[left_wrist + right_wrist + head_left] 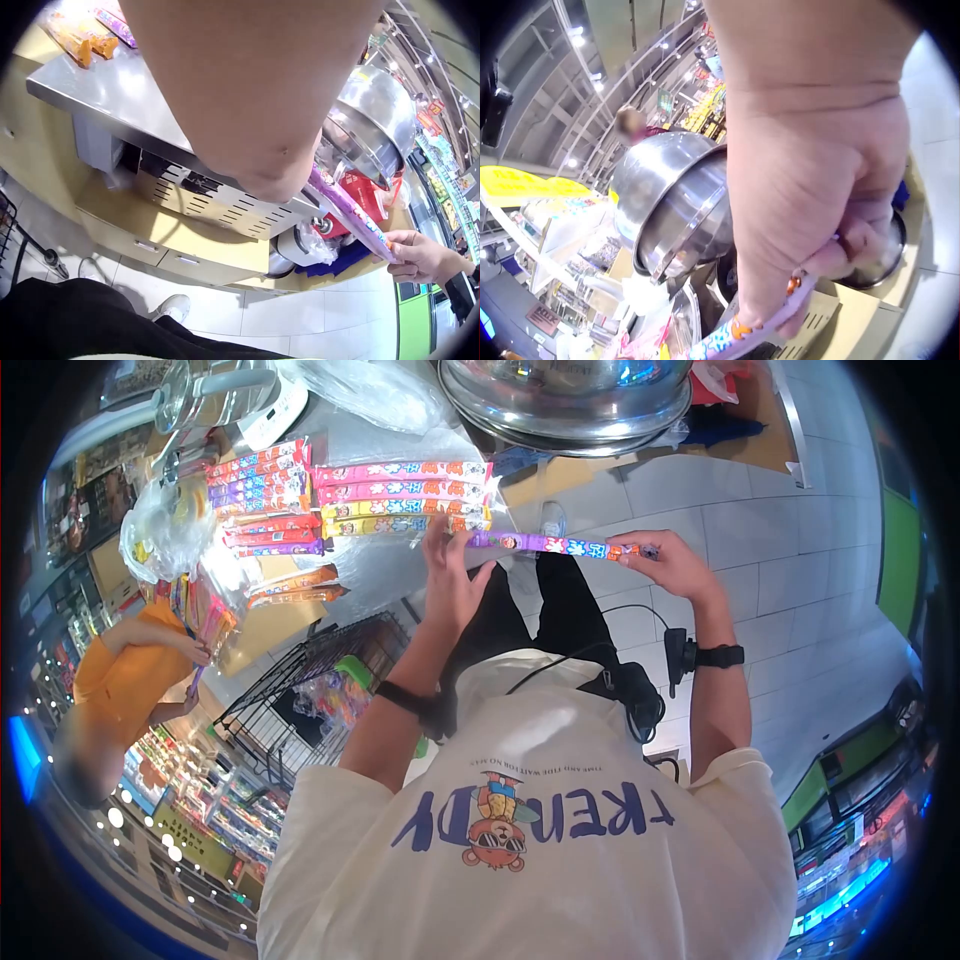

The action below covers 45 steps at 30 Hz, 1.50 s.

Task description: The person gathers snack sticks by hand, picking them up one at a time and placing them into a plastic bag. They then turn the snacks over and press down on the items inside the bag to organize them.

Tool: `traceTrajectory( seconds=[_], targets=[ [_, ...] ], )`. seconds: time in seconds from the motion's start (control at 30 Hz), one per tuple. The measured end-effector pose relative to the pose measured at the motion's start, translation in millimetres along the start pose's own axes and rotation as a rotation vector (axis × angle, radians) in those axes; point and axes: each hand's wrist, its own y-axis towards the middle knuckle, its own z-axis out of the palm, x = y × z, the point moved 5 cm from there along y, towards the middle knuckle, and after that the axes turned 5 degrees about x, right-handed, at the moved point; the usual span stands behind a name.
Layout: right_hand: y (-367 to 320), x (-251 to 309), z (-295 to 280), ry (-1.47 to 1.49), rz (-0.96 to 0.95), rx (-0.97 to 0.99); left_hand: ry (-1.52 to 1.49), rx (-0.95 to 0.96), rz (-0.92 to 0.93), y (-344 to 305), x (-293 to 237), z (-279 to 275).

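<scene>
A long, thin purple packet (560, 547) with colourful cartoon prints spans between both hands, in front of the counter. At its right end, my right hand (685, 567) pinches it between thumb and fingers. My left hand (455, 585) holds the other end, fingers up near the counter edge. From the left wrist, the packet (349, 208) slants down to the right hand (420, 259), while the left fingertips are hidden behind the hand. Beside the left fingers lie rows of similar pink packets (400, 474) and yellow packets (370, 527).
More packets (262, 475) and orange packets (295, 588) lie farther left, near clear plastic bags (165, 525). Large metal bowls (565, 405) stand at the back right. A black wire cart (310, 690) is by my left arm. Another person in orange (135, 655) stands at left, holding packets.
</scene>
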Motion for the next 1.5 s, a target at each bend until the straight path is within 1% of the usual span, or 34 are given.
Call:
traceTrajectory(
  seconds=[0.07,0.1,0.13,0.17,0.2,0.23,0.27,0.3,0.33,0.4,0.47,0.5,0.53,0.57,0.6,0.63,0.67,0.7,0.73,0.77,0.83,0.87,0.93,1.0,1.07,1.13,1.17,1.2,1.27,1.3,1.37,1.4,1.47,1.5],
  targets=[
    [-2.1,-3.3,-1.4,-0.089,0.150,0.048,0.038,-0.037,0.004,-4.7,0.1,-1.2],
    [-1.7,5.6,-3.9,-0.093,0.144,0.047,0.078,-0.071,0.001,-9.4,2.1,-1.5],
    [-2.9,10.6,-4.7,-0.068,0.321,0.103,0.080,-0.075,0.002,-13.8,3.9,-0.7],
    [-5.2,10.0,-3.9,-0.042,0.499,0.158,0.096,-0.021,-0.033,-18.1,7.7,3.3],
    [-3.8,11.0,-3.7,-0.042,0.497,0.157,0.112,0.036,-0.070,-22.2,12.5,8.4],
    [-3.1,10.6,-2.4,-0.005,0.513,0.168,0.113,0.035,-0.070,-25.3,15.8,11.5],
    [-2.5,9.6,-1.1,0.033,0.530,0.178,0.103,0.002,0.005,-28.2,15.4,13.6],
    [-1.0,8.8,-0.3,0.033,0.531,0.178,0.091,-0.030,0.079,-28.4,9.6,11.7],
    [0.9,7.5,0.6,0.056,0.539,0.176,0.091,-0.029,0.078,-29.1,7.6,10.7],
    [2.3,7.7,2.2,0.075,0.548,0.178,0.224,0.018,0.152,-31.1,-2.8,9.6],
    [6.6,12.0,1.7,0.026,0.484,0.176,0.235,0.018,0.128,-34.6,-9.4,6.2],
    [5.5,3.0,3.8,0.023,0.486,0.184,0.244,0.021,0.104,-38.8,-12.1,6.8],
    [9.5,1.7,4.2,-0.047,0.239,0.135,0.242,0.018,0.097,-43.6,-12.2,9.6],
    [10.4,2.7,2.8,-0.114,-0.010,0.086,0.141,0.008,-0.002,-47.8,-6.7,12.0],
    [11.7,10.2,4.7,-0.117,-0.011,0.097,0.040,-0.004,-0.101,-51.8,-1.5,14.8],
    [11.3,15.4,6.8,-0.044,0.173,0.077,0.041,-0.010,-0.111,-50.5,-7.4,18.2],
    [7.5,14.8,9.8,0.029,0.361,0.056,-0.413,-0.032,-0.441,-52.6,1.2,29.1],
    [6.6,15.2,12.3,0.024,0.361,0.067,-0.874,-0.059,-0.763,-59.6,7.8,46.0],
    [5.6,12.6,14.9,0.060,0.400,0.093,-0.851,0.010,-0.728,-54.6,5.4,50.0],
    [4.2,10.4,17.6,0.094,0.440,0.120,-0.856,-0.003,-0.734,-53.3,2.7,52.7],
    [3.4,10.3,20.6,0.089,0.447,0.150,-1.345,-0.110,-0.920,-45.7,-11.8,56.9],
    [3.7,10.1,21.9,0.092,0.455,0.165,-1.352,-0.126,-0.922,-41.2,-16.4,55.1],
    [3.9,11.4,22.8,0.084,0.456,0.161,-1.468,-0.213,-1.008,-42.7,-21.1,57.6],
    [5.6,11.8,22.0,0.075,0.454,0.151,-1.473,-0.230,-1.011,-45.0,-19.7,63.4],
    [7.2,12.8,21.1,0.077,0.405,0.090,-1.475,-0.244,-1.018,-48.6,-18.1,69.3],
    [9.6,15.0,22.1,0.035,0.363,0.087,-1.498,-0.237,-0.980,-45.2,-21.4,68.2],
    [10.7,17.1,22.0,-0.003,0.321,0.073,-1.501,-0.248,-0.983,-44.1,-22.4,67.8],
    [10.3,16.7,25.2,-0.006,0.321,0.082,-1.490,-0.229,-1.001,-43.6,-24.0,68.2],
    [13.3,20.8,30.7,-0.062,0.241,0.031,-1.481,-0.215,-1.019,-41.3,-24.8,67.1],
    [15.7,21.9,33.6,-0.064,0.241,0.037,-1.473,-0.197,-1.019,-40.5,-24.7,67.6],
    [20.8,28.1,39.5,-0.173,0.165,0.045,-1.465,-0.182,-1.022,-39.3,-23.5,68.3],
    [23.4,29.5,42.6,-0.172,0.167,0.049,-1.449,-0.174,-1.012,-39.4,-22.0,68.9],
    [30.6,29.1,47.3,-0.132,0.267,0.078,-1.433,-0.164,-1.004,-40.0,-20.3,71.0],
    [34.8,32.9,47.5,-0.132,0.269,0.078,-1.430,-0.164,-1.013,-40.4,-19.4,72.3]
  ],
)
